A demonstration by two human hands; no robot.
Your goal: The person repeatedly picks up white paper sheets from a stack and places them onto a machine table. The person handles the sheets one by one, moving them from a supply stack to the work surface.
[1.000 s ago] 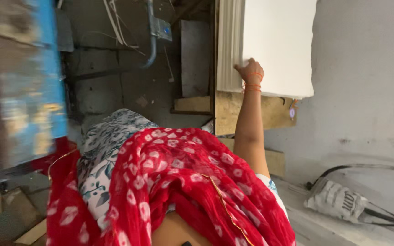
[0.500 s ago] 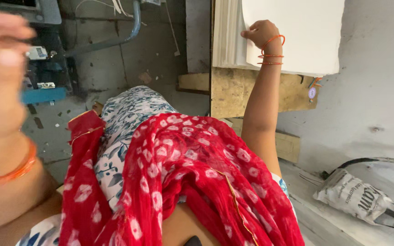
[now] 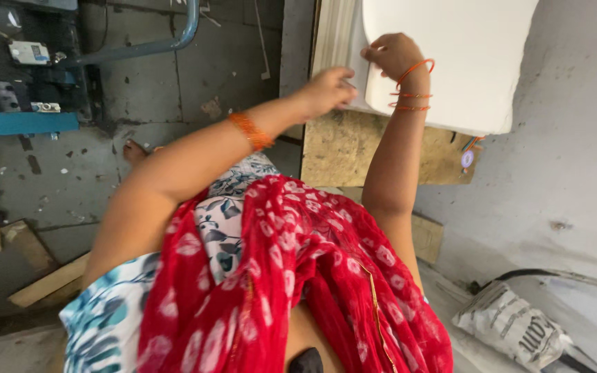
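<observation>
Both my hands are up at the white sheets in the upper right of the frame — a stack whose ribbed edges show along its left side. My right hand is curled on the top sheet near its left edge, fingers bent together against the sheet, orange bangles on the wrist. My left hand reaches in from the lower left and meets the stack's lower left edge, fingers closed on it; an orange bangle sits on that forearm. The stack rests on a rough board just below it. My red scarf with pale flowers fills the lower middle, over a blue-and-white print dress. At upper left a blue pipe bends across the dark floor — a printed sack lies at lower right by the grey wall.
</observation>
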